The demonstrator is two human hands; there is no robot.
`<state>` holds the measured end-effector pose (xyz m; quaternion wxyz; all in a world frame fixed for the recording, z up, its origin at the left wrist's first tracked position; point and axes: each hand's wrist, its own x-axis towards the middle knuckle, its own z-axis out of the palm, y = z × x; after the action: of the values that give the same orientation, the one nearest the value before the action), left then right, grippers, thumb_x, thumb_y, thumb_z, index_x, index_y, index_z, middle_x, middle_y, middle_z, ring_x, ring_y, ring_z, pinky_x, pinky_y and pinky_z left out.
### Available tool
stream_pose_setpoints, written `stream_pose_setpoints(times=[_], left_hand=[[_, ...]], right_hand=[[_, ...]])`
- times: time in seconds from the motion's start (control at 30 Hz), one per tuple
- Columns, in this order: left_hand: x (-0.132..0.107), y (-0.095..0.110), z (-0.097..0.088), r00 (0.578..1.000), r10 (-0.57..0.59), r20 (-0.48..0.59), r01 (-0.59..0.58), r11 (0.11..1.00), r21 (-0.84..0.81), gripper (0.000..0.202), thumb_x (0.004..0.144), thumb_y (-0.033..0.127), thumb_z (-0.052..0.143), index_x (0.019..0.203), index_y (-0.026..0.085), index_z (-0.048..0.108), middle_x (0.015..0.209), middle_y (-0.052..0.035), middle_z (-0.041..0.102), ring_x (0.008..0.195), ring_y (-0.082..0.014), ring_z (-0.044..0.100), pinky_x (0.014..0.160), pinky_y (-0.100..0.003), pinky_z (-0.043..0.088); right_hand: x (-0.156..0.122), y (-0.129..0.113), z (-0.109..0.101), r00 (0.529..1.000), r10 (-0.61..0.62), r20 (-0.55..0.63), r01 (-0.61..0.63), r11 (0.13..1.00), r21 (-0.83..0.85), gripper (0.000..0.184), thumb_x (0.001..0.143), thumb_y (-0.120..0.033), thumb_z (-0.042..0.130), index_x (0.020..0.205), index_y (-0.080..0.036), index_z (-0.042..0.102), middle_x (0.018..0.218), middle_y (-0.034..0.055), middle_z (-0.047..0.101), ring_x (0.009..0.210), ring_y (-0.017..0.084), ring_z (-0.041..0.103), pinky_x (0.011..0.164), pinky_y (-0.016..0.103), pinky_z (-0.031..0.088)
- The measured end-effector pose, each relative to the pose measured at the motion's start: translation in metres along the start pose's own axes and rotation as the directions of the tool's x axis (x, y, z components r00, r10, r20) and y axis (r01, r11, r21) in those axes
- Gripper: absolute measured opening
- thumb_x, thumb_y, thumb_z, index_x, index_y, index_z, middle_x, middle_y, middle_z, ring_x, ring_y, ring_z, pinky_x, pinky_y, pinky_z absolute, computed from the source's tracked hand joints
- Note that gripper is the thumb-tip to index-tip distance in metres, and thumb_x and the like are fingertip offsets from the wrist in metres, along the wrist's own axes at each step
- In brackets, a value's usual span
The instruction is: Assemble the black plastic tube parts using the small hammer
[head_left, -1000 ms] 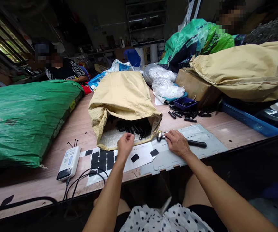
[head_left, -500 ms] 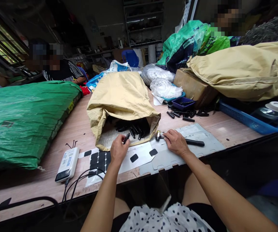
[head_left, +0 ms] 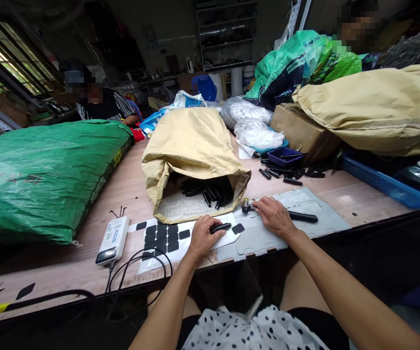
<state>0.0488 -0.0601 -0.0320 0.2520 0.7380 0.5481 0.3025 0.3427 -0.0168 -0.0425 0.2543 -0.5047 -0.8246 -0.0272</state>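
My left hand (head_left: 202, 236) is closed on a short black stick-shaped part (head_left: 220, 227), held just above a white sheet (head_left: 190, 238) that carries black square pads. My right hand (head_left: 276, 216) rests on a small hammer (head_left: 297, 216) with a metal head and black handle, its fingers curled over the shaft near the head. The hammer lies on a grey metal plate (head_left: 305, 204). Behind the hands a tan sack (head_left: 191, 146) lies open, with several of the same black parts (head_left: 210, 192) inside its mouth.
A big green sack (head_left: 42, 175) fills the table's left. A white power bank (head_left: 113, 239) with a black cable lies left of the sheet. Loose black parts and a dark blue tray (head_left: 286, 156) sit behind the plate. Two other people sit beyond the table.
My left hand reached to the sack's mouth, took a black part and drew it back over the white sheet. My right hand stayed on the hammer.
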Motion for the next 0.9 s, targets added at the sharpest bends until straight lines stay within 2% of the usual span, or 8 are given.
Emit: stream_pose_setpoints(times=[0.1, 0.23, 0.33, 0.47, 0.63, 0.8, 0.9], left_hand=[[0.001, 0.000, 0.001, 1.000, -0.003, -0.010, 0.003, 1.000, -0.005, 0.014, 0.079, 0.027, 0.077, 0.093, 0.024, 0.073, 0.094, -0.0024, 0.069, 0.096, -0.0224, 0.061, 0.087, -0.035, 0.045], [0.001, 0.000, 0.003, 1.000, -0.009, -0.022, 0.008, 1.000, -0.006, 0.013, 0.078, 0.027, 0.079, 0.090, 0.024, 0.074, 0.090, -0.0018, 0.069, 0.094, -0.0218, 0.060, 0.086, -0.035, 0.045], [0.001, -0.002, 0.005, 0.999, -0.014, -0.038, 0.013, 1.000, -0.017, 0.014, 0.077, 0.026, 0.081, 0.089, 0.024, 0.075, 0.087, -0.0014, 0.068, 0.091, -0.0211, 0.059, 0.084, -0.034, 0.044], [0.001, -0.006, 0.007, 0.999, -0.011, -0.044, 0.010, 1.000, -0.021, 0.013, 0.076, 0.027, 0.083, 0.085, 0.023, 0.074, 0.086, -0.0011, 0.067, 0.090, -0.0203, 0.058, 0.082, -0.032, 0.043], [0.002, -0.004, 0.007, 0.998, -0.023, -0.063, 0.023, 1.000, 0.001, 0.010, 0.075, 0.022, 0.082, 0.074, 0.021, 0.072, 0.078, 0.0000, 0.062, 0.084, -0.0189, 0.055, 0.077, -0.031, 0.041], [0.001, -0.004, 0.008, 0.998, -0.029, -0.061, 0.025, 0.998, -0.056, 0.014, 0.073, 0.022, 0.083, 0.086, 0.025, 0.077, 0.083, -0.0003, 0.067, 0.089, -0.0200, 0.059, 0.082, -0.033, 0.044], [0.001, -0.005, 0.009, 0.997, -0.032, -0.070, 0.028, 0.998, -0.062, 0.016, 0.073, 0.022, 0.082, 0.088, 0.025, 0.078, 0.084, -0.0005, 0.067, 0.089, -0.0204, 0.059, 0.083, -0.033, 0.045]], right_hand=[[-0.005, -0.015, -0.009, 1.000, -0.007, -0.030, 0.009, 0.999, 0.050, 0.032, 0.099, -0.020, 0.045, 0.122, -0.024, 0.067, 0.100, 0.0075, 0.066, 0.097, 0.022, 0.060, 0.086, 0.033, 0.047], [-0.008, -0.052, -0.019, 0.998, -0.044, -0.038, 0.052, 0.969, 0.241, 0.038, 0.100, -0.019, 0.042, 0.132, -0.027, 0.062, 0.106, 0.0063, 0.068, 0.099, 0.019, 0.064, 0.086, 0.030, 0.052], [-0.005, -0.079, -0.020, 0.995, -0.102, -0.021, 0.103, 0.942, 0.320, 0.038, 0.100, -0.018, 0.044, 0.132, -0.027, 0.061, 0.104, 0.0061, 0.068, 0.097, 0.019, 0.065, 0.086, 0.029, 0.054], [-0.002, -0.100, -0.017, 0.995, -0.099, -0.031, 0.104, 0.933, 0.344, 0.039, 0.100, -0.017, 0.044, 0.133, -0.027, 0.061, 0.103, 0.0068, 0.068, 0.097, 0.019, 0.065, 0.086, 0.029, 0.055], [-0.005, -0.104, -0.011, 0.993, -0.108, 0.056, 0.090, 0.962, 0.257, 0.036, 0.098, -0.015, 0.046, 0.126, -0.026, 0.065, 0.095, 0.0050, 0.067, 0.087, 0.017, 0.065, 0.076, 0.025, 0.053], [-0.006, -0.094, -0.013, 0.998, -0.054, -0.014, 0.056, 0.959, 0.277, 0.038, 0.097, -0.014, 0.047, 0.129, -0.026, 0.063, 0.101, 0.0051, 0.068, 0.094, 0.018, 0.066, 0.084, 0.027, 0.053], [-0.008, -0.090, -0.015, 0.998, -0.057, 0.004, 0.054, 0.967, 0.249, 0.036, 0.096, -0.013, 0.048, 0.126, -0.027, 0.064, 0.098, 0.0043, 0.068, 0.092, 0.018, 0.066, 0.081, 0.027, 0.054]])
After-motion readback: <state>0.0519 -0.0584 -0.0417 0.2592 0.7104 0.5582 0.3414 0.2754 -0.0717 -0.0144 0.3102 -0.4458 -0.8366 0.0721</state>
